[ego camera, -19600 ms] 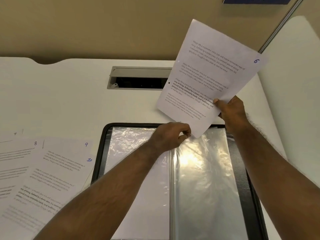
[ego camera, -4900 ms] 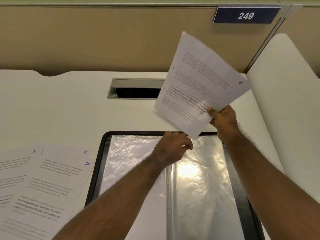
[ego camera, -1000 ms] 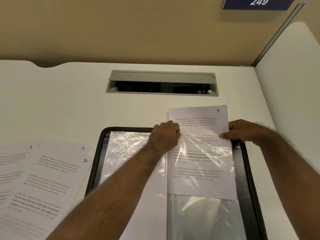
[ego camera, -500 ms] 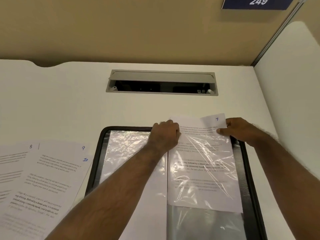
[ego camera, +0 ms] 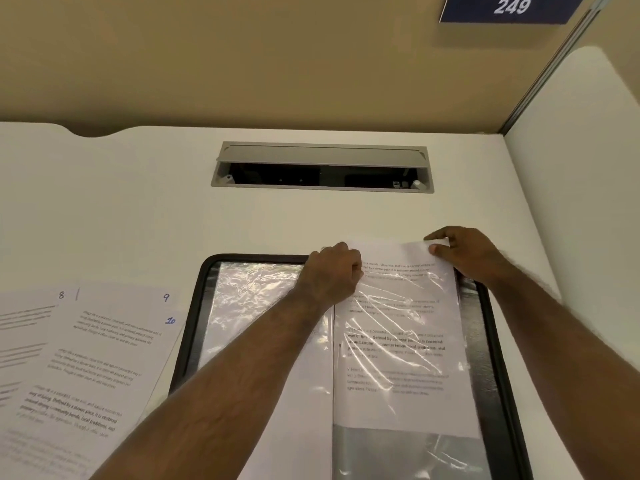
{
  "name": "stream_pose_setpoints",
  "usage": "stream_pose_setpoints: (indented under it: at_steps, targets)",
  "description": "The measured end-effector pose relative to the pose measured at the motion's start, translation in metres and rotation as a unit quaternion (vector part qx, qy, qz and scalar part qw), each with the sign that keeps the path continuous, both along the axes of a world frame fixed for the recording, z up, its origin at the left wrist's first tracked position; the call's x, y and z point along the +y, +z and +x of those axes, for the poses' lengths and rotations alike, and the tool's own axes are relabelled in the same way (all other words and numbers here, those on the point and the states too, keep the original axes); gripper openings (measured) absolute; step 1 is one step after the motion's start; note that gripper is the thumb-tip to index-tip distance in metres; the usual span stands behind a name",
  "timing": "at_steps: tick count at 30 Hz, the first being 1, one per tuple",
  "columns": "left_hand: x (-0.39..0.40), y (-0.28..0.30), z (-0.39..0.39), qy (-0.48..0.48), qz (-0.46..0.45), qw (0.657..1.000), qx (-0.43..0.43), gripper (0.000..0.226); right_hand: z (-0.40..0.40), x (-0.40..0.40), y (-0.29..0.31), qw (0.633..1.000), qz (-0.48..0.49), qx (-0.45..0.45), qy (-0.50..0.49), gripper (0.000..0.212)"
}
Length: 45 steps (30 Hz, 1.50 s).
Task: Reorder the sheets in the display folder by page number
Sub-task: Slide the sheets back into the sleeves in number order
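A black display folder [ego camera: 194, 327] lies open on the white desk, its clear sleeves shining. A printed sheet [ego camera: 398, 341] sits most of the way inside the right-hand sleeve, and its top edge still sticks out above the folder. My left hand [ego camera: 332, 271] grips the sleeve's top left corner by the spine. My right hand [ego camera: 464, 252] pinches the sheet's top right corner, covering its page number. Loose sheets [ego camera: 86, 368] marked 8, 9 and 10 lie fanned out to the left of the folder.
A grey cable hatch [ego camera: 322, 157] is set into the desk beyond the folder, its lid raised. A beige partition with a blue 249 sign [ego camera: 509, 6] backs the desk. A white side panel [ego camera: 581, 202] closes off the right.
Earlier my right hand held the sheet up in the air. Over the last second it has slid further down into the right sleeve, and my right hand has shifted to its top corner.
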<state>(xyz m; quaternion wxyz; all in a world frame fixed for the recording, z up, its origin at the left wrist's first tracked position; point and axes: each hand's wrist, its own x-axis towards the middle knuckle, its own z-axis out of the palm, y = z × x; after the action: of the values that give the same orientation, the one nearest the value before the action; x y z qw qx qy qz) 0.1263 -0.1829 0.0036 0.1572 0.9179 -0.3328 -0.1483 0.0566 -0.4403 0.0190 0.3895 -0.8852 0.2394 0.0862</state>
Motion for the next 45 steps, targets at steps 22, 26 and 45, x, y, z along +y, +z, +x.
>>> stream_pose_setpoints:
  at_steps: [22, 26, 45]
  targets:
    - [-0.002, -0.004, -0.004, 0.041, 0.003, 0.999, -0.028, 0.016, -0.032, 0.008, 0.003, 0.991, -0.015, 0.038, 0.129, 0.018]
    - [0.0, -0.004, -0.008, 0.057, -0.013, 0.998, -0.018, 0.015, -0.064, 0.011, -0.004, 0.996, 0.088, -0.017, 0.011, 0.065]
    - [0.106, 0.01, -0.114, 0.177, -0.237, 0.918, 0.263, 0.018, -0.181, 0.103, 0.031, 0.892, 0.438, 0.107, 0.016, 0.106]
